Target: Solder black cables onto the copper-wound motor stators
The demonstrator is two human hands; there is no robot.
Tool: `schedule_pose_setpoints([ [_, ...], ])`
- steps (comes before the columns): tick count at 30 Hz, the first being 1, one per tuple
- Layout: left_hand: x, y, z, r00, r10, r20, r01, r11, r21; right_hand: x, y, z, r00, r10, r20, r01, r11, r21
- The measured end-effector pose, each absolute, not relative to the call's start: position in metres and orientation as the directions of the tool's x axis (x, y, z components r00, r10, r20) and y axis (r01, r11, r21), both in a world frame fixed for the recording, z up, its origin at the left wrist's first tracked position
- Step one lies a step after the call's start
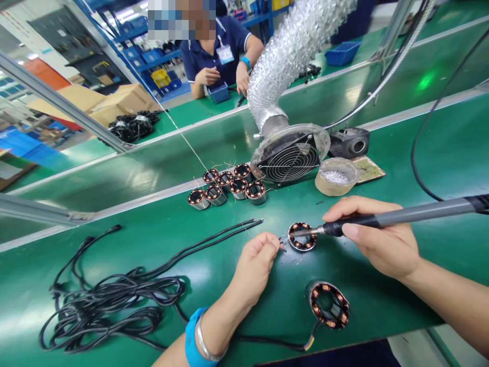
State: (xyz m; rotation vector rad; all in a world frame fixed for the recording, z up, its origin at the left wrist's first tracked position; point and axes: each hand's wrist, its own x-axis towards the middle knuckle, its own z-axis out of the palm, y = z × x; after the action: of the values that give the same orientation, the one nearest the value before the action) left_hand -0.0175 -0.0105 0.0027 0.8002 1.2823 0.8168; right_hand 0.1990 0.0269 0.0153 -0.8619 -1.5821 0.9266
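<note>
My right hand (385,239) grips a soldering iron (367,220) like a pen, its metal tip over the rim of a motor stator (302,237) with copper windings. My left hand (260,260) is closed in a pinch just left of that stator. A thin solder wire (187,144) runs down from the upper left into its fingers. Short lead ends with dark sleeves (283,244) stick out by the fingertips; whether they are pinched too, I cannot tell. Nearer to me lies a second stator (329,306), joined to a black cable (271,340).
Several stators (216,193) stand at the back beside a fume extractor fan (292,158) with a foil duct (294,46). A round tub (335,177) and an iron holder (349,142) are to its right. Coiled black cables (110,306) lie left. A co-worker (225,56) sits opposite.
</note>
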Motion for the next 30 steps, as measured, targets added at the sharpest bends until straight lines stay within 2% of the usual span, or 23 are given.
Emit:
schedule_pose_setpoints([
  [4, -0.017, -0.011, 0.002, 0.096, 0.873, -0.478, -0.06, 0.485, 0.873, 0.196, 0.027, 0.016, -0.175, 0.907, 0.384, 0.047, 0.397, -0.917],
  [8, -0.018, -0.011, 0.0, 0.091, 0.887, -0.453, -0.038, 0.458, 0.888, 0.194, 0.026, 0.02, -0.217, 0.891, 0.398, 0.08, 0.423, -0.903],
  [17, -0.018, -0.012, -0.001, 0.097, 0.89, -0.446, -0.026, 0.45, 0.893, 0.192, 0.015, 0.025, -0.352, 0.729, 0.587, 0.125, 0.658, -0.743],
  [25, -0.017, -0.014, 0.0, 0.088, 0.893, -0.442, -0.033, 0.446, 0.894, 0.187, 0.007, 0.02, -0.328, 0.701, 0.634, 0.127, 0.697, -0.705],
  [30, -0.017, -0.017, -0.001, 0.092, 0.887, -0.453, -0.052, 0.459, 0.887, 0.187, 0.006, 0.022, -0.382, 0.641, 0.666, 0.181, 0.758, -0.626],
])
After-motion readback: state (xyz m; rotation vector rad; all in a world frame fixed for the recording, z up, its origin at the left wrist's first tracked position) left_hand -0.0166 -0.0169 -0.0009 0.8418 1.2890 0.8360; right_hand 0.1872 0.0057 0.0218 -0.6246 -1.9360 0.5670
